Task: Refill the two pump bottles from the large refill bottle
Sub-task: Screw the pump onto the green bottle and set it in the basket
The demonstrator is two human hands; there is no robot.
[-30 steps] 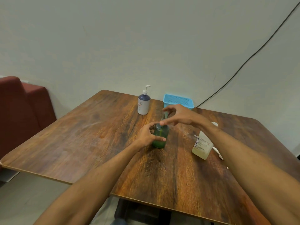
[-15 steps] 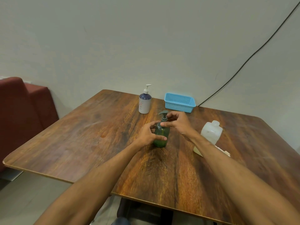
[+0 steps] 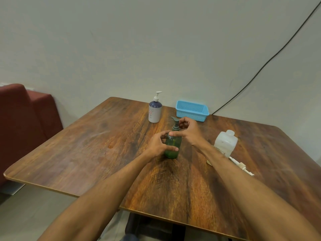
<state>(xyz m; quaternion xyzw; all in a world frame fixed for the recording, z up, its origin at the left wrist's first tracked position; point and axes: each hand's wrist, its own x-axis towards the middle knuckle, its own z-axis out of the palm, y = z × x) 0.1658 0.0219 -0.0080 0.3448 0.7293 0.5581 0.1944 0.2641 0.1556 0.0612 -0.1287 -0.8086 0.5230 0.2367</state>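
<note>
Head view showed the wooden table (image 3: 86, 153) carrying everything. The large refill bottle (image 3: 225, 142), pale and translucent, stood beside the right forearm. The white pump bottle (image 3: 155, 110) stood further back, near a blue basket (image 3: 192, 110). Near the table's centre stood the green pump bottle (image 3: 172, 145), upright. The left hand (image 3: 157, 145) was wrapped round its body, and the right hand (image 3: 189, 131) pinched the pump collar (image 3: 175, 128). It probably felt light, rigid and smooth, perhaps slippery, so the body suited bracing and the collar suited twisting. It looked dark green and see-through, with a grey-green pump head.
</note>
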